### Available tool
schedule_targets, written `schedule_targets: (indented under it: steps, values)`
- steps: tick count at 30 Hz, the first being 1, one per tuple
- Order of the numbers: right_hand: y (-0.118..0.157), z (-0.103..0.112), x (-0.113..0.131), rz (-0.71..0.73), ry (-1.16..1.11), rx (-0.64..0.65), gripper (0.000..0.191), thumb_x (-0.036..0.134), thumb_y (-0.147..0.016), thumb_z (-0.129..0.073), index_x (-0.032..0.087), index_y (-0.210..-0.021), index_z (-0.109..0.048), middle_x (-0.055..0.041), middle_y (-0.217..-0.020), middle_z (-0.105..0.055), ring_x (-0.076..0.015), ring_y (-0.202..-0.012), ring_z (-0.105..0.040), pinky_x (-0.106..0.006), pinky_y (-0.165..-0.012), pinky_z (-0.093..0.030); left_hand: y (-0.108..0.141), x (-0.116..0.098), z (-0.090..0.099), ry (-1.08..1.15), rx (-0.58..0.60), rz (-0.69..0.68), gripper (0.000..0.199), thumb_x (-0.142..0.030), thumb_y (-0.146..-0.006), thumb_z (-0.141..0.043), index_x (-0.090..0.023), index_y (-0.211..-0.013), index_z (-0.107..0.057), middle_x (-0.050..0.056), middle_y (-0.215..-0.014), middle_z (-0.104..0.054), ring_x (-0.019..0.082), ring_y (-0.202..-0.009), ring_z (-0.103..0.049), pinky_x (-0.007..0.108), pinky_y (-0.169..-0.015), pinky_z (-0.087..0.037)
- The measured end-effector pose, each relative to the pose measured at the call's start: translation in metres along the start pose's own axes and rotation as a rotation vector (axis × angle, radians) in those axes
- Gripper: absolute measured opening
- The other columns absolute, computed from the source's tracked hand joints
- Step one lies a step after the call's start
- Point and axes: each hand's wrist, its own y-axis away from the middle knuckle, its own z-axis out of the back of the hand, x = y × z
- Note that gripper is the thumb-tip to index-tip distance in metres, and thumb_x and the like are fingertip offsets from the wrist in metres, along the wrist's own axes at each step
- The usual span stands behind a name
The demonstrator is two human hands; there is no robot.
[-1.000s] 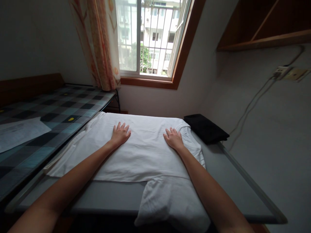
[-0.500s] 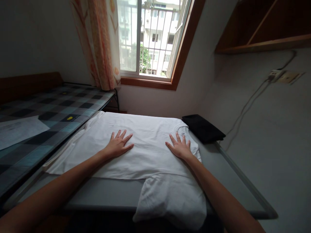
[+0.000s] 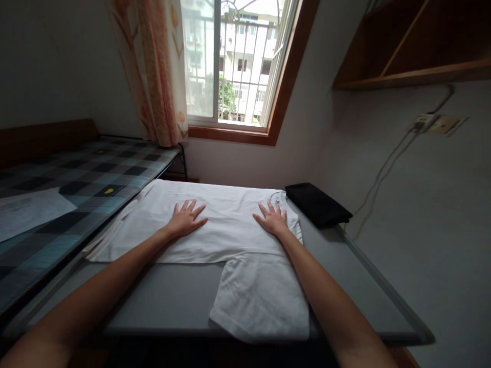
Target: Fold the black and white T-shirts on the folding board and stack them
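One white T-shirt (image 3: 230, 225) lies spread on a grey table (image 3: 172, 294), its hem end toward the left, its neckline at the right. A tiny dark mark (image 3: 278, 200) sits inside the collar, too small to read. The cloth is thin, soft and matte, with shallow creases; one short sleeve (image 3: 264, 296), more wrinkled, points toward the person and reaches the near table edge.

The left hand (image 3: 185, 220) lies palm down on the shirt's body, fingers straight and fanned apart, gripping nothing. The right hand (image 3: 273, 220) rests likewise near the neckline, its fingers spread too. Both bare forearms stretch forward from the lower corners, angled inward.

Just beyond the collar, on the table's right side, is a flat black bundle (image 3: 318, 204), roughly rectangular. To the left, a mattress (image 3: 130, 168) in grey, black and teal checks carries small yellow marks and a white paper sheet (image 3: 34, 209) whose print is illegible. Farther out are a floral curtain (image 3: 157, 76), a wood-framed barred window (image 3: 241, 122), a wooden shelf (image 3: 406, 74) and a wall socket (image 3: 425, 122) with a trailing cable (image 3: 383, 171).
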Motion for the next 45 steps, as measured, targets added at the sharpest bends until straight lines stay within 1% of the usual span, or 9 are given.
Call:
schedule_targets:
  steps: [4,11,16,24,29,32,37,42,45]
  values:
    - [-0.009,-0.001,-0.001,0.021,-0.029,-0.043,0.070,0.071,-0.088,-0.030,0.035,-0.149,-0.032,-0.0075,-0.159,-0.020,-0.0358,-0.144,-0.014,-0.058,-0.111,-0.011,-0.008,0.003,-0.001,0.013,-0.001,0.007,0.067,-0.066,-0.089,-0.036,-0.032,-0.146,-0.038,0.013,-0.156,-0.027,0.038,-0.143,-0.021,0.063,-0.110,-0.014]
    - [0.005,-0.007,-0.011,0.101,-0.023,-0.108,0.061,0.058,-0.093,-0.035,0.028,-0.146,-0.041,-0.0096,-0.157,-0.026,-0.0306,-0.143,-0.022,-0.048,-0.113,-0.017,-0.001,0.002,-0.002,0.026,-0.074,-0.026,0.058,-0.056,-0.092,-0.039,-0.027,-0.142,-0.045,0.011,-0.153,-0.036,0.035,-0.141,-0.028,0.057,-0.112,-0.018]
    - [0.015,-0.009,-0.020,0.138,-0.032,-0.131,0.055,0.050,-0.095,-0.038,0.024,-0.143,-0.045,-0.0095,-0.155,-0.031,-0.0266,-0.141,-0.028,-0.042,-0.114,-0.020,0.006,-0.002,-0.003,0.048,-0.107,-0.083,0.051,-0.047,-0.094,-0.039,-0.024,-0.138,-0.049,0.011,-0.150,-0.041,0.030,-0.140,-0.032,0.052,-0.113,-0.024]
    - [0.018,-0.011,-0.023,0.151,-0.051,-0.158,0.051,0.045,-0.096,-0.039,0.022,-0.141,-0.049,-0.0109,-0.154,-0.034,-0.0268,-0.139,-0.032,-0.041,-0.113,-0.022,0.016,-0.011,0.002,0.100,-0.082,-0.200,0.050,-0.048,-0.094,-0.040,-0.024,-0.137,-0.051,0.009,-0.150,-0.041,0.029,-0.141,-0.032,0.052,-0.114,-0.023]
    - [0.019,-0.011,-0.024,0.153,-0.072,-0.164,0.050,0.044,-0.095,-0.041,0.022,-0.139,-0.050,-0.0102,-0.153,-0.036,-0.0265,-0.139,-0.033,-0.040,-0.113,-0.024,0.024,-0.034,0.004,0.212,-0.080,-0.356,0.044,-0.044,-0.094,-0.043,-0.025,-0.131,-0.057,0.007,-0.146,-0.047,0.027,-0.138,-0.037,0.050,-0.115,-0.024]
    - [0.018,-0.013,-0.025,0.160,-0.110,-0.176,0.049,0.043,-0.094,-0.043,0.022,-0.138,-0.052,-0.0107,-0.152,-0.036,-0.0273,-0.140,-0.032,-0.042,-0.113,-0.024,0.034,-0.057,0.007,0.420,-0.033,-0.473,0.038,-0.043,-0.092,-0.050,-0.028,-0.124,-0.062,0.005,-0.143,-0.050,0.024,-0.136,-0.041,0.048,-0.117,-0.020]
    - [0.011,-0.019,-0.035,0.209,-0.361,-0.266,0.043,0.037,-0.088,-0.053,0.018,-0.124,-0.064,-0.0133,-0.144,-0.048,-0.0279,-0.135,-0.041,-0.044,-0.112,-0.029,0.047,-0.076,0.008,0.819,0.094,-0.555,0.039,-0.037,-0.085,-0.062,-0.021,-0.120,-0.065,0.010,-0.135,-0.058,0.023,-0.132,-0.046,0.040,-0.113,-0.034]
    - [0.004,-0.018,-0.062,0.259,-0.821,-0.342,0.038,0.040,-0.084,-0.053,0.019,-0.111,-0.070,-0.0099,-0.118,-0.069,-0.0245,-0.111,-0.063,-0.039,-0.097,-0.048,0.048,-0.074,0.009,0.833,0.110,-0.625,0.030,-0.022,-0.081,-0.065,-0.022,-0.110,-0.071,0.009,-0.135,-0.058,0.024,-0.135,-0.043,0.041,-0.113,-0.033]
    - [0.003,-0.015,-0.080,0.183,-0.878,-0.446,0.034,0.038,-0.081,-0.053,0.019,-0.101,-0.073,-0.0089,-0.107,-0.073,-0.0250,-0.099,-0.067,-0.038,-0.089,-0.052,0.048,-0.073,0.012,0.789,0.115,-0.643,0.036,-0.017,-0.078,-0.065,-0.025,-0.112,-0.070,0.006,-0.137,-0.056,0.023,-0.133,-0.045,0.041,-0.117,-0.025]
